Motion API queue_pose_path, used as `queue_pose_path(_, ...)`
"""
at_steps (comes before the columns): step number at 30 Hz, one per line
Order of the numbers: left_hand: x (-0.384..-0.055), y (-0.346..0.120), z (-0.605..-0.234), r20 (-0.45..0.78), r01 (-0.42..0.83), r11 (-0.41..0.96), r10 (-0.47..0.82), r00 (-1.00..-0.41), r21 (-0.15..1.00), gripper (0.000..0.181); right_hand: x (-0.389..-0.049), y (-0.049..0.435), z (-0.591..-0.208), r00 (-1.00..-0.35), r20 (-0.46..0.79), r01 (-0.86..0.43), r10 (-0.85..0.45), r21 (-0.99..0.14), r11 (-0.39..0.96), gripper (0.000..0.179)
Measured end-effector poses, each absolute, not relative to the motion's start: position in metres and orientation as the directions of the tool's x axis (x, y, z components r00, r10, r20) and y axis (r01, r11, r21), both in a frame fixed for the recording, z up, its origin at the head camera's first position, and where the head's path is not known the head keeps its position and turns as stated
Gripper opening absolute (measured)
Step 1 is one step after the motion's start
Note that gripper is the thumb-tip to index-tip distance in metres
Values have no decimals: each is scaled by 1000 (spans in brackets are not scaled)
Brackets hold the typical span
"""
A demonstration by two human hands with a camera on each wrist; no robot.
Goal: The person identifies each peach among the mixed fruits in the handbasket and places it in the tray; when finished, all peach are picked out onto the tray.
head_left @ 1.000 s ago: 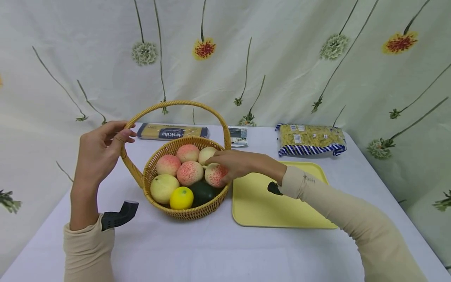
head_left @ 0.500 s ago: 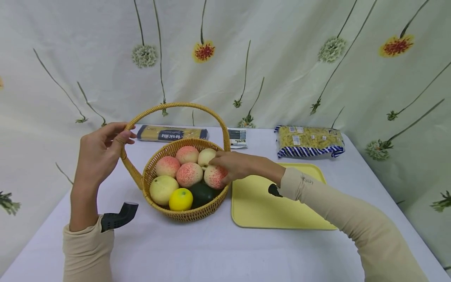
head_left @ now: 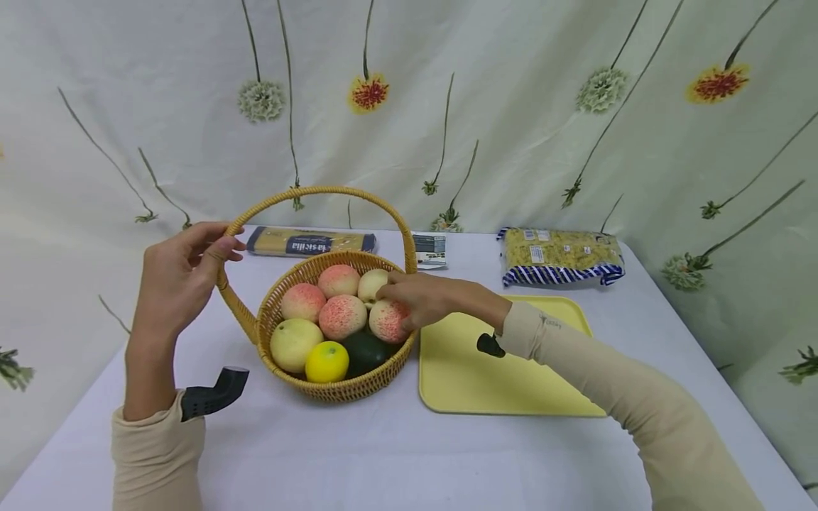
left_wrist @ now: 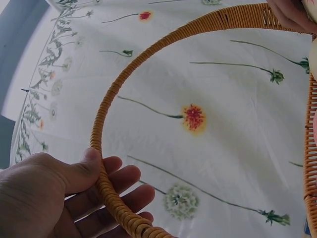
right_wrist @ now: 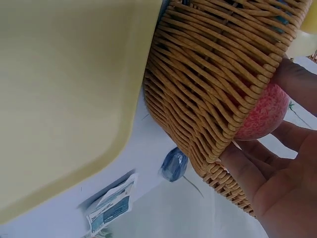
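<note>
A round wicker basket [head_left: 354, 392] with a tall arched handle [head_left: 326, 189] stands left of centre in the head view. My left hand [head_left: 175, 277] pinches the handle's left side; in the left wrist view the thumb presses it from one side and the fingers lie behind it. At the basket's right rim, my right hand [head_left: 424, 298] grips a red-speckled peach [head_left: 387, 325], which still lies among the other fruit. Around it are several more peaches [head_left: 343, 317], a pale yellow round fruit [head_left: 297, 345], a bright yellow lemon-like fruit [head_left: 326, 362] and a smooth dark green fruit [head_left: 366, 352].
A pale yellow tray [head_left: 511, 380] lies just right of the basket, under my right forearm. Behind stand a long pasta packet [head_left: 309, 242], a small printed packet [head_left: 431, 250] and a striped pasta bag [head_left: 561, 257]. A flowered cloth [head_left: 511, 106] hangs at the back.
Almost nothing differs. My right hand stays at the same peach, with its wrist and forearm shifted slightly left; my left hand keeps its place on the handle.
</note>
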State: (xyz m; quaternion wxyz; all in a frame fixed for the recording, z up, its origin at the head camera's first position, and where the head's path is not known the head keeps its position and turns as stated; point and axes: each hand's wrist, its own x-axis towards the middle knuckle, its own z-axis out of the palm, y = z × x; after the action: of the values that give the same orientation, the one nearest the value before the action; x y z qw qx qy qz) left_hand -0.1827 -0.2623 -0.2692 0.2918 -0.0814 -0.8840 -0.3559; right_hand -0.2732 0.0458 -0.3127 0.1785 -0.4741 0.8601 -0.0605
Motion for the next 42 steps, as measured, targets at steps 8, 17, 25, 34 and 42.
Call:
queue_pose_path(8, -184, -262, -268, 575, 360, 729, -56, -816, 583, 27, -275, 48, -309, -486, -229, -773, -843, -337, 537, 60)
queue_pose_path(17, -182, -263, -268, 568, 342, 735, -72, -820, 586, 27, -272, 49, -306, -485, -180, -741, -856, -435, 512, 64)
queue_pose_path(25, -182, -262, -267, 572, 348, 734, -68, -817, 583, 27, -272, 52, -311, -456, -157, -732, -876, -494, 469, 67)
queue_pose_path(34, -182, -262, -267, 568, 347, 732, -66, -820, 586, 27, -271, 57, -312, -448, -60, -734, -892, -545, 406, 62)
queue_pose_path(42, -183, -262, -267, 566, 342, 734, -70, -821, 586, 27, -272, 64, -312, -409, -8, -729, -913, -599, 331, 48)
